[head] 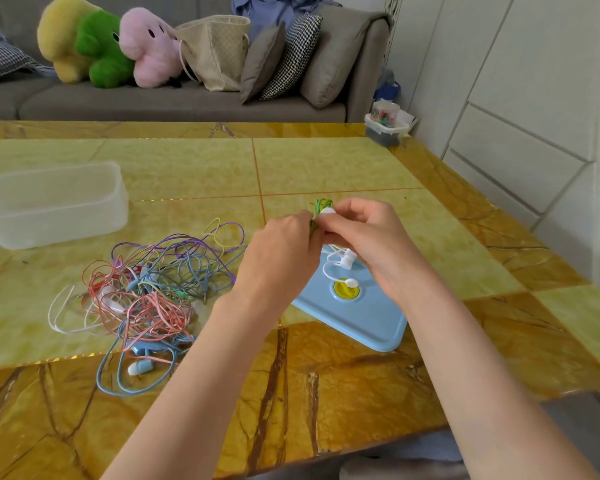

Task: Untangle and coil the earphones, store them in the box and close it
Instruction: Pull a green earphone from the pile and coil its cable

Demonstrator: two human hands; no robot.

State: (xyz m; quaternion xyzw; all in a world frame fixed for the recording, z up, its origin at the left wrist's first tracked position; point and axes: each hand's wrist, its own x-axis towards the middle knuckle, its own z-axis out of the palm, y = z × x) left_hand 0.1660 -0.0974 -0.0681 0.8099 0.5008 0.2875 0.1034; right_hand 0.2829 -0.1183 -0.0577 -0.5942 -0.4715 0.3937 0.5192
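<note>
Both hands meet above the table's middle, holding a small coil of green earphone cable (321, 205). My left hand (280, 255) grips the coil from the left. From the right, my right hand (368, 237) pinches a white piece (327, 211) against it. White earbuds and cable (342, 263) hang below the hands over the blue lid (364, 315), which lies flat with a yellow knob (345, 290). A tangle of pink, blue, purple, yellow and white earphones (153, 292) lies left of the hands. The clear plastic box (52, 202) stands open at the left.
The yellow-green marble table (326, 161) has a brown border; its right edge runs close to white cabinets (520, 98). A small lidded container (387, 128) sits at the far right corner. Behind the table is a grey sofa (153, 102) with plush toys, a bag and cushions.
</note>
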